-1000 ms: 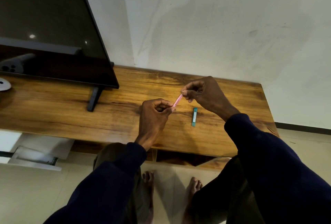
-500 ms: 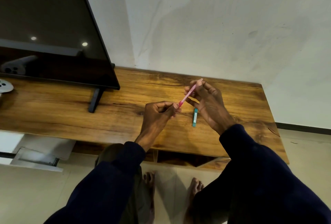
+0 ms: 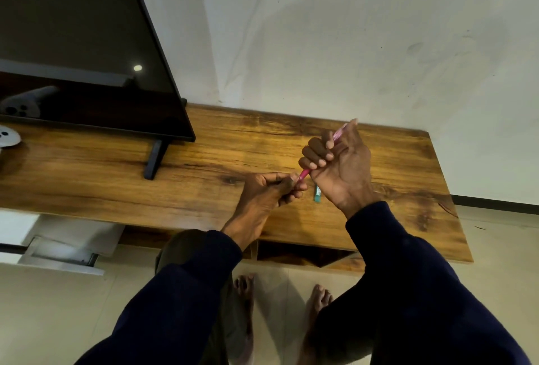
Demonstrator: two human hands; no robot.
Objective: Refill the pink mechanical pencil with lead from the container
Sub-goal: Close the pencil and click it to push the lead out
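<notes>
Since half a second ago the right hand has changed its grip: then it held the pink pencil lightly between spread fingertips, and now the fingers are curled into a fist around the barrel, with the thumb lying along it up to the top end. The pencil slants at about the same angle as before, upper end toward the wall, lower end toward the left hand. That hand has stayed where it was, fingers pinched shut on the lower tip of the pencil. Both hands hover just above the table. The lead container, a small teal tube, lies on the wood in the same spot, now partly covered by the heel of the right hand.

The table is a long plank of warm, heavily grained wood, pushed against a pale, faintly stained wall. A dark television stands on its left part on a slim black foot. At the far left edge sits a white controller, mirrored in the screen. Below is a light tiled floor, where the person's bare feet show between dark blue sleeves.

By count: one pencil, one lead container, one television, one controller, two hands.
</notes>
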